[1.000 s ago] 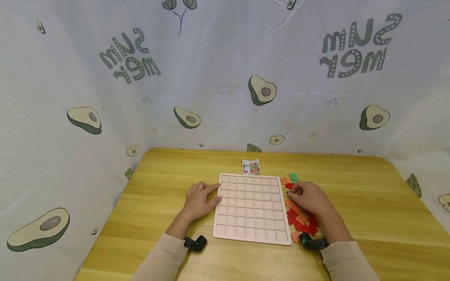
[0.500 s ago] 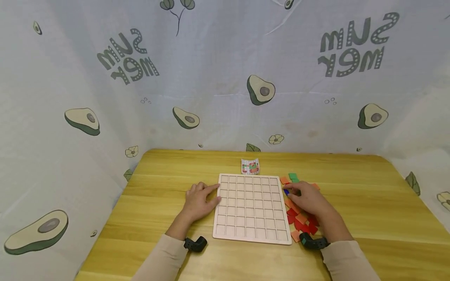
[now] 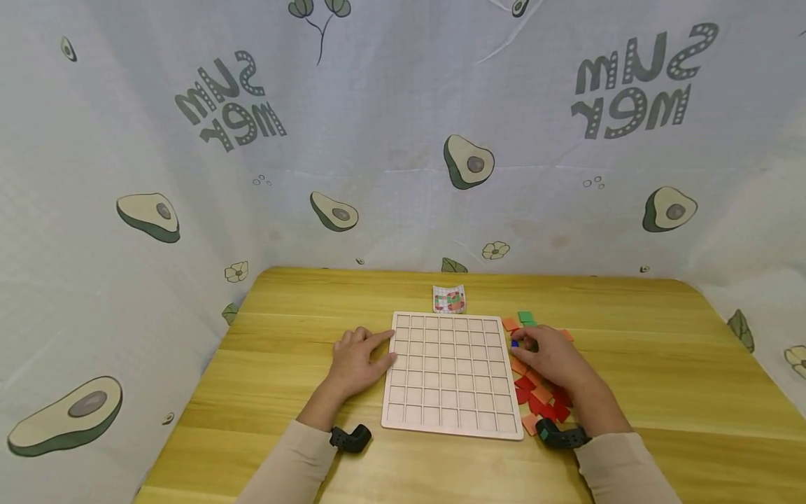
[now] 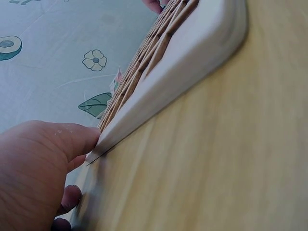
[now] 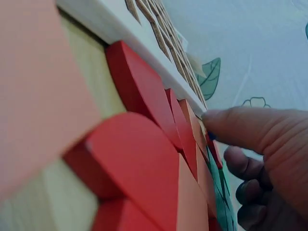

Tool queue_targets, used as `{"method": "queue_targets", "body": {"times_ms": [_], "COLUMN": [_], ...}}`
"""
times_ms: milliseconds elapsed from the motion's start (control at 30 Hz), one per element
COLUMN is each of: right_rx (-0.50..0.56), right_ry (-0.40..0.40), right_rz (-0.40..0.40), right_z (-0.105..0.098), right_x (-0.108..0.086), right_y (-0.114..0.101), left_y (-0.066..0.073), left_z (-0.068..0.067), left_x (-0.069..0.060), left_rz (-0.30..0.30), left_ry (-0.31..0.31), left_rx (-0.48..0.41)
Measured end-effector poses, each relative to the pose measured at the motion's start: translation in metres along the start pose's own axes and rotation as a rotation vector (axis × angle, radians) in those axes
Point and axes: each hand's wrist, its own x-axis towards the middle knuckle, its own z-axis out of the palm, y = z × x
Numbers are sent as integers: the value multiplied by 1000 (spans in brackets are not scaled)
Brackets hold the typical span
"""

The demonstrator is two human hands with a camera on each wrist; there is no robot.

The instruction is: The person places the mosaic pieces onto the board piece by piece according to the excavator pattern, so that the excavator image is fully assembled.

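A pale wooden grid board [image 3: 450, 374] lies flat on the table. At its left edge my left hand [image 3: 354, 360] rests with thumb and forefinger stretched out against the rim; in the left wrist view the thumb [image 4: 79, 139] touches the board's side. Beyond the right edge my right hand [image 3: 554, 355] pinches a small blue piece [image 3: 514, 344] between thumb and forefinger. Only a sliver of it shows by the thumb in the right wrist view, and its full shape is hidden. Red pieces [image 3: 540, 406], orange tiles [image 3: 531, 424] and green tiles [image 3: 525, 317] lie around that hand.
A small printed card [image 3: 449, 299] with a coloured grid pattern stands behind the board. The wooden table [image 3: 302, 301] meets a patterned cloth [image 3: 403, 140] at the back. Both wrists wear black bands, the right one [image 3: 560, 434] close above the loose pieces.
The right forefinger has straightened toward the board, and more of the blue piece shows than a second ago. An orange tile behind that hand has come into sight. My left hand stays put.
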Motion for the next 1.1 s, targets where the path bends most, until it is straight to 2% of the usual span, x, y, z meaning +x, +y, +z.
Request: {"method": "queue_targets", "body": {"times_ms": [133,267,400,533,733,1100], "right_rx": [28,44,51,58,45,50], "right_ry": [-12,-58,-84,-85,-85,-91], "right_rz": [-24,-47,-26,-8,-33,-24], "right_z": [1,6,8,8,8,9], "right_x": [-1,-1,-1,-2,-2,0], "right_y": [-8,-15,-18,-18,-20,-20], "left_y": [0,1,2,2,2,2], "left_z": [0,-1,0,0,0,-1], "left_x": [0,-1,-1,-1,-2,0], "left_rz": [2,4,3,-2,-6,-1], "left_ry": [0,0,-2,-6,-5,6], "left_rx": [-2,-2,-3,-5,-4,10]}}
